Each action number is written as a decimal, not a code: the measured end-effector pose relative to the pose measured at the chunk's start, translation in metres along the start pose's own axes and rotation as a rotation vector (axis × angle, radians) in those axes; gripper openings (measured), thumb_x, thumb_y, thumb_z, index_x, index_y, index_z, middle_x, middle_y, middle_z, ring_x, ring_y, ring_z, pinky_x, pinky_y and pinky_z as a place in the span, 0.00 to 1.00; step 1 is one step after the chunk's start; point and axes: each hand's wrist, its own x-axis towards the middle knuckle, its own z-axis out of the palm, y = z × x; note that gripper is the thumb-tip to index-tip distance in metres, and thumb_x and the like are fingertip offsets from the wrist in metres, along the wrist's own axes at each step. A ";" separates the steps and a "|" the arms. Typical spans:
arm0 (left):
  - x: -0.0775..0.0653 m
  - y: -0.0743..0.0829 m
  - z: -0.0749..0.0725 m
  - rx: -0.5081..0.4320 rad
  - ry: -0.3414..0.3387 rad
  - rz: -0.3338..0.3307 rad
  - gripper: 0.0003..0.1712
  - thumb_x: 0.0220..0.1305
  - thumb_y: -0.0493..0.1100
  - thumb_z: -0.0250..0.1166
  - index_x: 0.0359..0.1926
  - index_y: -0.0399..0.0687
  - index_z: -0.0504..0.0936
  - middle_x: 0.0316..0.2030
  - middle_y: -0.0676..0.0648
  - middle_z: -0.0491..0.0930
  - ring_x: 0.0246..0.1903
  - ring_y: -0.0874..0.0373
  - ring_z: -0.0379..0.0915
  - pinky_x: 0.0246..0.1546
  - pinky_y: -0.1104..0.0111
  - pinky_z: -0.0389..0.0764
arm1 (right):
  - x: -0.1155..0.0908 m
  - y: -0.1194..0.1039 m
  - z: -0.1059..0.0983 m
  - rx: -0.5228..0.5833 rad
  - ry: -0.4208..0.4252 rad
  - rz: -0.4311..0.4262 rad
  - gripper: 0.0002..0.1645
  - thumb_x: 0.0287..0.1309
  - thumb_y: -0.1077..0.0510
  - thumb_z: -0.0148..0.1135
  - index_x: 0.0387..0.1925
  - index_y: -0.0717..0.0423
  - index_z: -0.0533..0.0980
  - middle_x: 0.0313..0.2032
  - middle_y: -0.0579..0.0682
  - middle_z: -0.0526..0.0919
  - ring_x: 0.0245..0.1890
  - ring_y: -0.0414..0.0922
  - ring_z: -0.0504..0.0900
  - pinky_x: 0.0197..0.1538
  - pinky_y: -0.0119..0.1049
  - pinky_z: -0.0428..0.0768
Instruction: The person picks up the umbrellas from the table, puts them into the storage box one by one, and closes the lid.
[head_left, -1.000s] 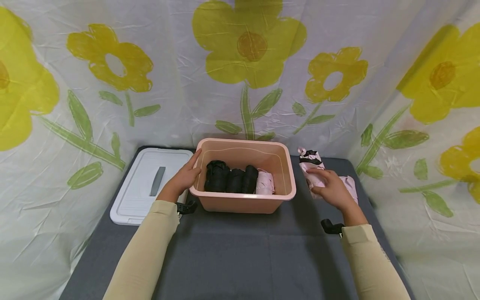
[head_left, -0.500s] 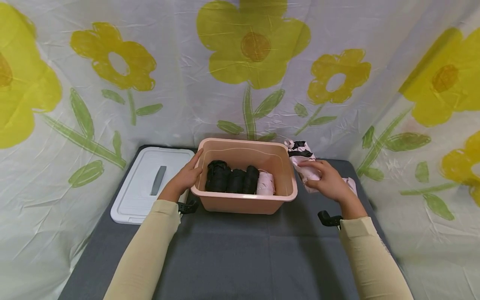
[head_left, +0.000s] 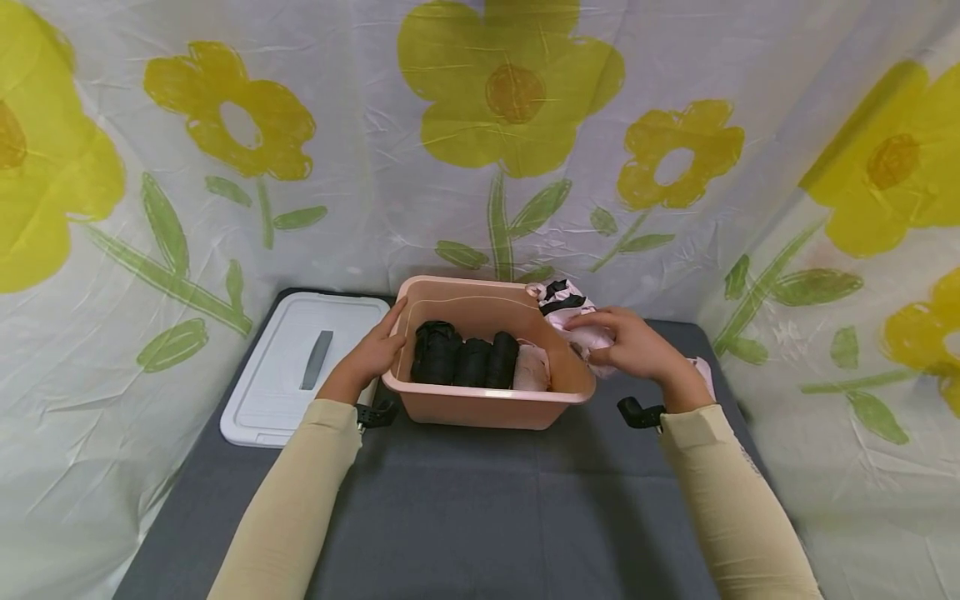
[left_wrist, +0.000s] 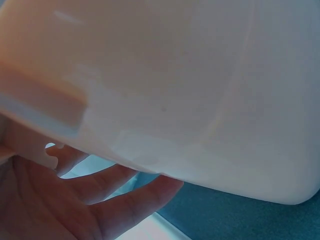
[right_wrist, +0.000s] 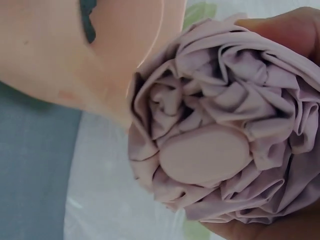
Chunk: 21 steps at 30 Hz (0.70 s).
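A pink plastic bin (head_left: 480, 410) stands at the middle of the table's back. My left hand (head_left: 371, 350) rests against its left side, the extended fingers (left_wrist: 132, 200) touching the edge. In my right hand (head_left: 626, 343) is a folded pink umbrella (head_left: 585, 329) with dark patches at its far end, held over the bin's right rim. Up close in the right wrist view, gathered cloth surrounds the oval end of its handle (right_wrist: 205, 154). Inside the bin, black umbrella-like bundles (head_left: 472, 362) lie side by side, with a pink bundle (head_left: 531, 368) to their right.
To the left of the bin lies a white lid (head_left: 281, 375) with a grey handle. Another piece of pink cloth (head_left: 703, 375) is partly hidden behind my right wrist. A flower-printed curtain (head_left: 360, 200) encloses the dark grey table (head_left: 480, 517).
My right hand has moved left with the pink umbrella, from the table beside the bin to over its right rim. The left hand has stayed at the bin's left side.
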 end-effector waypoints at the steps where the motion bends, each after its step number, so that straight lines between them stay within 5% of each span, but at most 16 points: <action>1: 0.003 -0.005 0.000 0.009 0.007 0.003 0.39 0.72 0.35 0.40 0.78 0.61 0.37 0.77 0.39 0.37 0.75 0.38 0.37 0.71 0.42 0.46 | 0.003 -0.003 0.000 -0.004 -0.013 0.000 0.30 0.53 0.61 0.63 0.59 0.39 0.77 0.61 0.54 0.73 0.51 0.52 0.71 0.44 0.44 0.73; 5: 0.013 -0.022 0.001 0.049 0.027 0.017 0.40 0.72 0.37 0.40 0.77 0.68 0.36 0.77 0.42 0.38 0.75 0.40 0.37 0.71 0.43 0.46 | 0.014 -0.010 0.002 -0.040 -0.057 -0.011 0.29 0.53 0.61 0.61 0.58 0.37 0.78 0.59 0.53 0.73 0.48 0.51 0.72 0.42 0.42 0.73; 12: 0.011 -0.019 0.001 0.037 0.027 0.006 0.38 0.74 0.40 0.40 0.77 0.70 0.37 0.77 0.44 0.38 0.75 0.41 0.37 0.72 0.43 0.46 | 0.030 -0.022 0.003 -0.075 -0.132 -0.057 0.31 0.50 0.64 0.58 0.57 0.39 0.78 0.58 0.48 0.77 0.43 0.47 0.73 0.40 0.41 0.72; 21: 0.013 -0.024 0.000 0.027 0.026 0.013 0.38 0.74 0.40 0.40 0.76 0.73 0.37 0.77 0.44 0.39 0.75 0.41 0.38 0.72 0.43 0.47 | 0.050 -0.032 0.010 -0.113 -0.214 -0.035 0.35 0.45 0.65 0.57 0.58 0.39 0.78 0.67 0.53 0.68 0.49 0.51 0.73 0.39 0.41 0.70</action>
